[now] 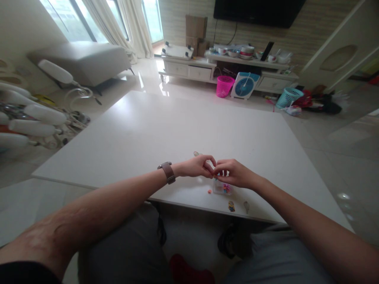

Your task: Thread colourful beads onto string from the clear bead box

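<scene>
My left hand [199,165] and my right hand [232,172] meet fingertip to fingertip over the white table. Both are closed in a pinch; whatever lies between the fingertips is too small to make out. Partly under my right hand sits a small clear box [218,189] with colourful little pieces [226,188] inside. Left of the box lies a tiny orange piece [209,191]. A yellow and blue cartoon figure [231,206] lies close to the table's front edge, beside a pale, flat, key-like piece [246,206]. Beyond my left hand is another small figure [196,154].
The white table [177,126] spreads out in front of me, its near edge just above my knees. White-backed chairs [44,114] crowd the left side. Past the table stand a pink basket [224,86], a blue fan [245,85], a teal basket [289,97] and a low cabinet [189,71].
</scene>
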A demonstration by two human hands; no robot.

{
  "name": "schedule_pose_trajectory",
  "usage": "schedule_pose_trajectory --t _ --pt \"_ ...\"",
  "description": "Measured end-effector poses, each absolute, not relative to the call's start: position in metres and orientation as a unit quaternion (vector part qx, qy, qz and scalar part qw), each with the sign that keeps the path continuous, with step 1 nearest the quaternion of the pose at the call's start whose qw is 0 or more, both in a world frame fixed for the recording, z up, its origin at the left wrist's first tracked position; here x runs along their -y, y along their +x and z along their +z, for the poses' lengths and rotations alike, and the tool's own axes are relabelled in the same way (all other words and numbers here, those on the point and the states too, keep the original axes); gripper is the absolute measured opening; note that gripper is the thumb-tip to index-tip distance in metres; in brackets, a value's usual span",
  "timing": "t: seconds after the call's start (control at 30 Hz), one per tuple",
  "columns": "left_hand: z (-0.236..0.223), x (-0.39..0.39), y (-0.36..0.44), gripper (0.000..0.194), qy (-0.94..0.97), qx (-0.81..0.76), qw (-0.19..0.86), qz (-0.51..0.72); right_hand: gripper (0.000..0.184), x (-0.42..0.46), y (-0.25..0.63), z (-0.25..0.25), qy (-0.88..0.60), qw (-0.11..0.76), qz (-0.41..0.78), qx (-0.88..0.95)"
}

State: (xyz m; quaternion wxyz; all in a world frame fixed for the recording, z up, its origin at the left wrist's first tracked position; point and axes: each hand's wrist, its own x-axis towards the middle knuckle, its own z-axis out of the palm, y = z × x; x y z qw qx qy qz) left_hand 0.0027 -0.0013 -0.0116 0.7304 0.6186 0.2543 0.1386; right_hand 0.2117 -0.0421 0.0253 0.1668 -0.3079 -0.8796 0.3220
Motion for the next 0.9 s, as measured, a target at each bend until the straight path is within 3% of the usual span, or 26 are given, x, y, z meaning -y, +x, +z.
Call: schedule_pose_trajectory --t 0.33,0.63,0.9 --pt "-0.009 0.002 0.002 0.037 0.633 -0.274 0.714 0.12 0.011 0.039 0.22 0.026 -0.346 0.161 0.313 0.869" --pt "-0.012 0.01 0.001 0.061 0.844 -0.277 0.446 0.105 0.012 0.035 0.228 0.02 -0.366 0.043 0.31 0.876" --pt "-0.029 0.021 0.013 0.073 0.885 -0.234 0.382 0.13 0.011 0.035 0.221 0.017 -0.363 0.002 0.291 0.885"
